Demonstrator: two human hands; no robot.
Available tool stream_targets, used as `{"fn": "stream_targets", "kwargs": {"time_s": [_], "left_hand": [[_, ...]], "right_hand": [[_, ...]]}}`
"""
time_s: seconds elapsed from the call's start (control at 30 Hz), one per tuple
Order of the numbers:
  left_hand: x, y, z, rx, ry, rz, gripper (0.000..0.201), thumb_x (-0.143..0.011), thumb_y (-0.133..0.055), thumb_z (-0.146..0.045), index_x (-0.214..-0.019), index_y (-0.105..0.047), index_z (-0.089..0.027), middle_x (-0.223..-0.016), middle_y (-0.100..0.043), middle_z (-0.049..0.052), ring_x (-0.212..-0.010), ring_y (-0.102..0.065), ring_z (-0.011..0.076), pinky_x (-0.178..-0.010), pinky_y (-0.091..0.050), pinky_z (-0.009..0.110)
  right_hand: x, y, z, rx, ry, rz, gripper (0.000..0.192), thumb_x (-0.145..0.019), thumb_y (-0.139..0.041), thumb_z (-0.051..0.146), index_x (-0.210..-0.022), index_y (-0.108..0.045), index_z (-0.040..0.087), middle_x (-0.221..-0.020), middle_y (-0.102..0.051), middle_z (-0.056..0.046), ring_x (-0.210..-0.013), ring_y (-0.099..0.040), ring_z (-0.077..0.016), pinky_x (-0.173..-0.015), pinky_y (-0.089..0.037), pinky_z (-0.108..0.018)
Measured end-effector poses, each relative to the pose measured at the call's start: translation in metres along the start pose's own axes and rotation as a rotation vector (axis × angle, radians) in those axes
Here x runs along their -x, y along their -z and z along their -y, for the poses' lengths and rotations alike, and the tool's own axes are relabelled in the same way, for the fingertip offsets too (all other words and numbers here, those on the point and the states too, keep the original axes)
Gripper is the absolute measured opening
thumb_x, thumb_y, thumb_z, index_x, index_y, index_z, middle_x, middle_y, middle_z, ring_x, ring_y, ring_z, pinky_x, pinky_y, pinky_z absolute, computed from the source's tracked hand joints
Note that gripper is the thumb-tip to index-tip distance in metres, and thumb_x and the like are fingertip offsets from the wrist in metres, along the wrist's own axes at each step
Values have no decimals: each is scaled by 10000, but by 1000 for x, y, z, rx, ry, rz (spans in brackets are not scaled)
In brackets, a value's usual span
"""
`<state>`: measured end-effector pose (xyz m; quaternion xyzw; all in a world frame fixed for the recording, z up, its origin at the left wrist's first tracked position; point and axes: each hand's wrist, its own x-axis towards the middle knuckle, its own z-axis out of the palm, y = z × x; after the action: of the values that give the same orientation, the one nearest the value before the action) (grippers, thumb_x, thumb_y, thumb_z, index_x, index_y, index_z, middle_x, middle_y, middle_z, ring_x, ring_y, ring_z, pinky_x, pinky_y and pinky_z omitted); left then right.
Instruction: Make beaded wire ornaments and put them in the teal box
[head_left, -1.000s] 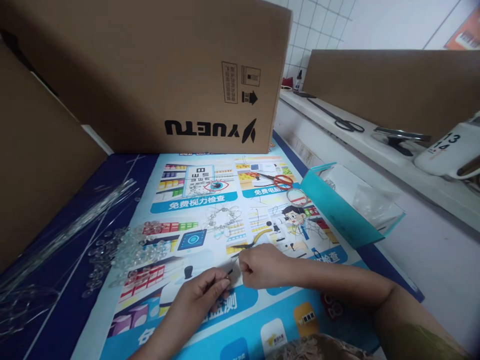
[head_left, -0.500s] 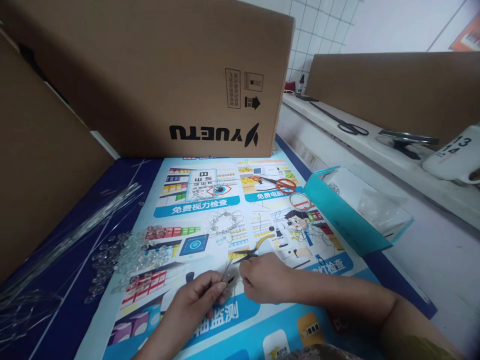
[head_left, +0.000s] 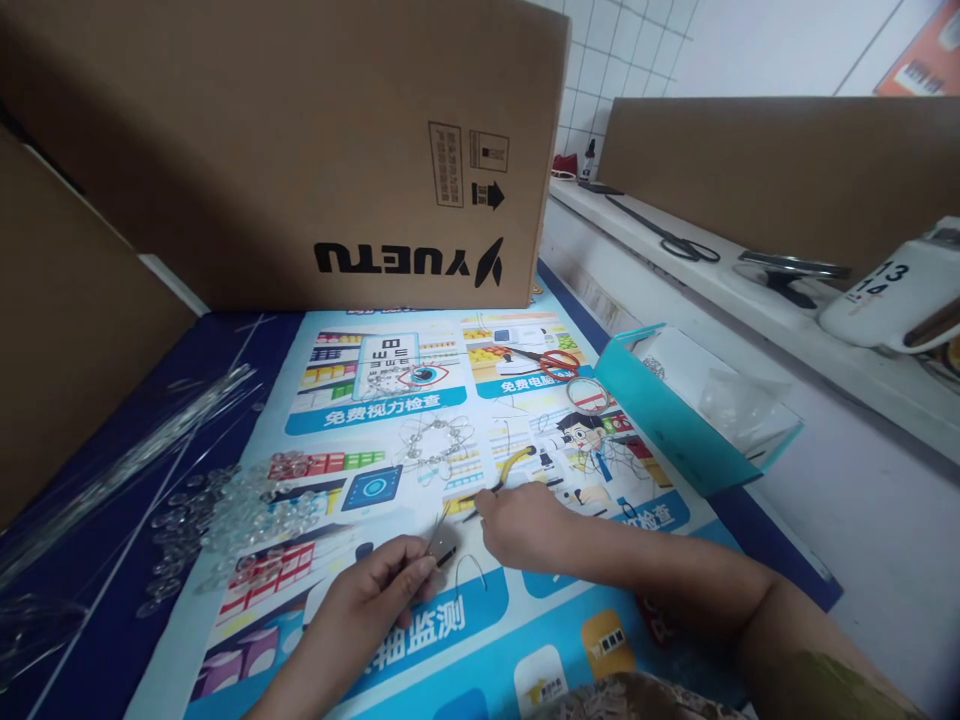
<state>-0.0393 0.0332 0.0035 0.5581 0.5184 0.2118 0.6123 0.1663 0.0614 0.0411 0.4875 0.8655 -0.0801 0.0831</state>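
Note:
My left hand (head_left: 375, 600) pinches a small dark piece with thin wire ends (head_left: 442, 545) just above the printed poster mat (head_left: 570, 640). My right hand (head_left: 525, 525) lies beside it, fingers curled. Its fingertips touch the dark jaws of yellow-handled pliers (head_left: 504, 474) on the mat. Whether it grips them I cannot tell. A loose wire loop (head_left: 470, 574) lies between the two hands. A wire-and-bead ring (head_left: 439, 450) sits a little beyond the hands.
A heap of clear beads (head_left: 240, 505) and clear rods (head_left: 112, 470) lie at left. Red scissors (head_left: 551, 358) and an open teal box (head_left: 675, 420) are at right. A large cardboard box (head_left: 300, 150) stands behind. A white mug (head_left: 892, 295) and black scissors (head_left: 675, 240) sit on the ledge.
My right hand has let go of the wire end and shifted up to the pliers. The left hand keeps its pinch and has moved slightly down. The wire loop now lies on the mat.

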Motion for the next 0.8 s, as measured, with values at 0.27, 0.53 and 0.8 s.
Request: {"fn": "stream_targets", "kwargs": {"time_s": [0.27,0.53,0.8], "left_hand": [[1,4,-3,186,-5,-33,261,-817,-488,-424,-789,-523,-167,-642,-604,1,-480,-473,84,-489,-382,195],[1,4,-1,113,-57,-51,228,-827,-464,-382,-764,-527,-172,-631,-595,0,-498,-504,95,-448,-412,188],[2,4,-3,-124,-36,-149,220,-832,-437,-380,-758,-519,-189,-558,-605,-23,-435,-478,84,-412,-392,172]], "right_hand": [[1,1,-4,-46,12,16,218,-862,-324,255,-921,-506,149,-839,-631,-95,-718,-584,-201,-588,-371,-293],[5,-6,6,-167,196,-23,204,-814,-446,351,-907,-535,193,-895,-593,-43,-813,-551,-188,-621,-338,-268],[-9,-17,13,-100,166,-47,229,-888,-333,323,-884,-519,189,-881,-577,-48,-756,-550,-182,-599,-330,-275]]}}
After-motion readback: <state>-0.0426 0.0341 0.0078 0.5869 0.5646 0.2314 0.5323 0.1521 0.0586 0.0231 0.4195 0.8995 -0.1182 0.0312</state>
